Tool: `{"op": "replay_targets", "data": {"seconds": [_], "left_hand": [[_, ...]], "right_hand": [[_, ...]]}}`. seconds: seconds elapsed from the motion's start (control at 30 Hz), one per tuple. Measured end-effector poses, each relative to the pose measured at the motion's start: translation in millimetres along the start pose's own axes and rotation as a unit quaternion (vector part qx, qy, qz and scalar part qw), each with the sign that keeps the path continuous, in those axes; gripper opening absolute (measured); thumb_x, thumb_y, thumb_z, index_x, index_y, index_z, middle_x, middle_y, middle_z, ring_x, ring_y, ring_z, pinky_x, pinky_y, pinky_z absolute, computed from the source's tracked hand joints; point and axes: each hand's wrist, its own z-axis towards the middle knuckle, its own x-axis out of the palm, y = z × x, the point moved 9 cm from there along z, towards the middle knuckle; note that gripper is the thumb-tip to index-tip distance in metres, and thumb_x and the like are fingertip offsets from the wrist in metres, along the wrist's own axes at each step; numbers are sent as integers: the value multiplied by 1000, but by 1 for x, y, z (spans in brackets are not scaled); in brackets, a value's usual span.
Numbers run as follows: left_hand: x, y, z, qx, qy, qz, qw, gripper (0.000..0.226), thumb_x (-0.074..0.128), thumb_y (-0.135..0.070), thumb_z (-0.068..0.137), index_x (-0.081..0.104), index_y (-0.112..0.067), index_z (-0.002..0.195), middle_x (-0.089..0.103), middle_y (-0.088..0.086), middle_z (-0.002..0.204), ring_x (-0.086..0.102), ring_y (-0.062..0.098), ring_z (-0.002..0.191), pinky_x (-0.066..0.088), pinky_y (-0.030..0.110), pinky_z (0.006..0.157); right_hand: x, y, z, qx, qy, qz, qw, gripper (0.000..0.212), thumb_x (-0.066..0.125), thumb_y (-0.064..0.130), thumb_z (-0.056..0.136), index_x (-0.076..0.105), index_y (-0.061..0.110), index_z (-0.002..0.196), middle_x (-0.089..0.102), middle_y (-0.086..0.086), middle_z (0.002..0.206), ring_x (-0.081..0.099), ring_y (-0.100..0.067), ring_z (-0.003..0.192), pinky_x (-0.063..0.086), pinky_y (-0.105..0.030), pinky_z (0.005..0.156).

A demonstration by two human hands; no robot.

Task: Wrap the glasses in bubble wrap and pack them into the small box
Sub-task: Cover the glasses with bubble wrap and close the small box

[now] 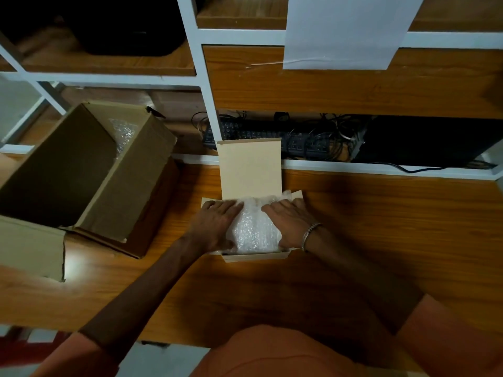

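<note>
At the far left I see a large cardboard box [89, 170] tipped on its side on the wooden table [381, 227], its opening facing me; a scrap of loose bubble wrap [123, 133] lies deep inside it. Right of it, near the table's middle, stands the small box [253, 257], its lid flap [250, 167] raised upright at the far edge. The bubble-wrapped bundle [251, 229] sits inside the small box and fills it; I cannot see the glasses through the wrap. My left hand [215, 223] lies flat on the bundle's left side, fingers straight and spread, pressing down and gripping nothing. My right hand [288, 221] lies flat on the bundle's right side in the same way, fingers extended toward the middle, pressing without curling round anything. A metal bracelet [310, 234] circles the right wrist. Behind the small box, on the low shelf, a black keyboard [272, 134] lies among tangled cables. Above, at upper right, a white sheet [345, 31] hangs over the shelf frame
</note>
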Motion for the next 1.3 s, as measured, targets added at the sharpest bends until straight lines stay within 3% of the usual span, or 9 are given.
{"op": "replay_targets", "data": {"seconds": [0.1, 0.23, 0.37, 0.53, 0.77, 0.9, 1.03, 1.2, 1.3], "left_hand": [[4, -6, 3, 0, -10, 16, 1000, 124, 76, -77, 76, 20, -17, 169, 30, 15, 171, 37, 34, 153, 31, 48, 125], [9, -7, 10, -10, -16, 33, 999, 133, 73, -85, 68, 18, -18, 168, 31, 16, 168, 37, 35, 149, 34, 49, 122], [13, -9, 15, -14, -28, 34, 999, 131, 84, -73, 62, 28, -14, 164, 39, 16, 161, 43, 36, 143, 37, 48, 120], [17, -1, 20, -20, -58, -5, 998, 130, 88, -73, 49, 42, -16, 156, 53, 11, 148, 53, 34, 127, 42, 49, 112], [11, -11, 23, -44, -30, 22, 998, 124, 80, -70, 61, 30, -17, 161, 43, 12, 155, 43, 36, 140, 22, 53, 128], [10, -14, 19, -51, -30, 18, 998, 123, 81, -67, 65, 26, -17, 163, 40, 13, 157, 41, 36, 142, 20, 51, 130], [7, -17, 15, -51, -40, 10, 998, 120, 82, -63, 66, 30, -14, 162, 42, 16, 156, 41, 38, 142, 22, 51, 129], [14, -16, 11, -39, -65, -20, 997, 114, 79, -62, 62, 38, -10, 155, 51, 17, 146, 51, 39, 131, 37, 52, 119], [21, -17, 8, -28, -68, -26, 997, 116, 79, -64, 63, 38, -8, 156, 51, 18, 147, 50, 39, 132, 39, 52, 118]], "right_hand": [[3, 4, 4, -7, -9, -3, 1000, 117, 92, 39, 64, 26, 21, 159, 49, -2, 151, 48, -25, 136, 36, -45, 109], [4, 2, 15, -15, 2, -6, 1000, 114, 94, 47, 56, 38, 17, 151, 53, -3, 146, 52, -24, 131, 40, -43, 107], [5, 9, 25, -24, 8, -24, 999, 101, 93, 41, 57, 44, 15, 141, 57, -8, 136, 56, -27, 123, 45, -42, 106], [9, 12, 26, -35, -33, -22, 999, 89, 80, 32, 66, 42, 7, 143, 58, -14, 135, 56, -32, 125, 30, -45, 125], [9, 7, 30, -50, -42, -8, 998, 94, 76, 52, 60, 44, 10, 138, 65, -11, 125, 61, -31, 115, 43, -42, 113], [4, 8, 25, -81, -42, -1, 996, 111, 79, 69, 60, 39, 11, 146, 57, -10, 138, 57, -30, 123, 49, -43, 107], [-4, 14, 21, -109, -27, -21, 993, 119, 88, 62, 63, 34, 7, 154, 43, -12, 150, 46, -30, 137, 42, -39, 113], [-3, 20, 18, -134, -23, -2, 991, 132, 92, 59, 59, 22, 11, 161, 35, -8, 150, 42, -28, 138, 45, -40, 111], [-2, 19, 21, -134, -21, 28, 990, 134, 94, 60, 52, 25, 14, 158, 37, -6, 143, 45, -27, 132, 48, -40, 106]]}}
